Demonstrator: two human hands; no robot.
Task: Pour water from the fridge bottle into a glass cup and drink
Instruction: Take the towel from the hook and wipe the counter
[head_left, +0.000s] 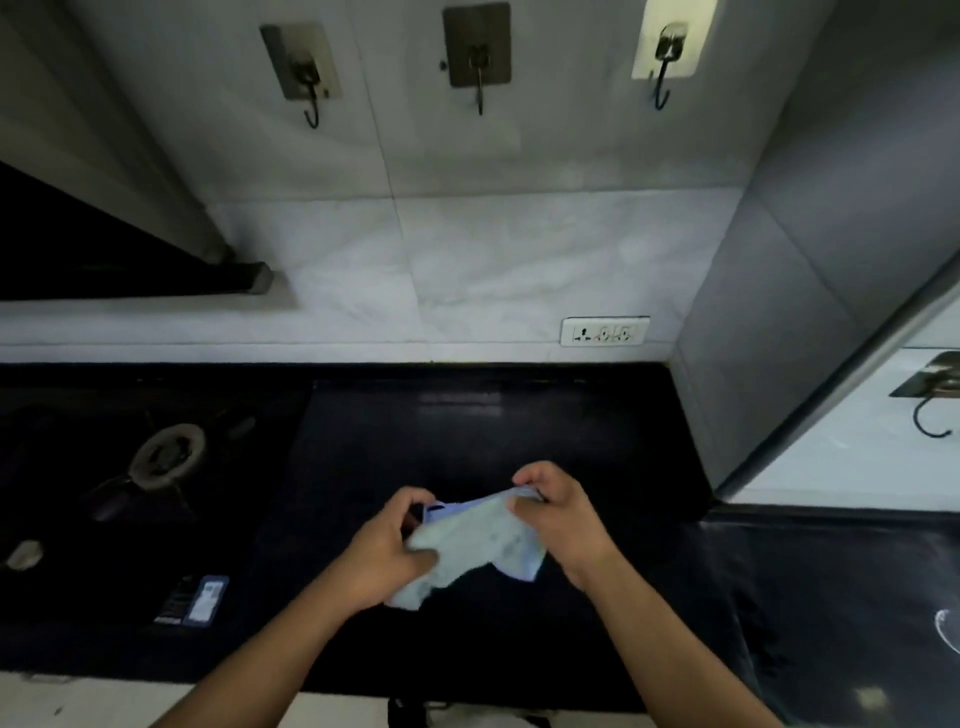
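Though crumpled, pale blue cloth (478, 543)

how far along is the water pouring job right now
Done: nothing visible; no bottle or glass cup is plainly in view. In hand: the left hand and right hand both pinch a pale blue cloth over the dark counter. Left: fetching the bottle, pouring and drinking.

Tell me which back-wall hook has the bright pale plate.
The rightmost hook; its plate glows pale cream, while the left hook and middle hook have dull grey plates.
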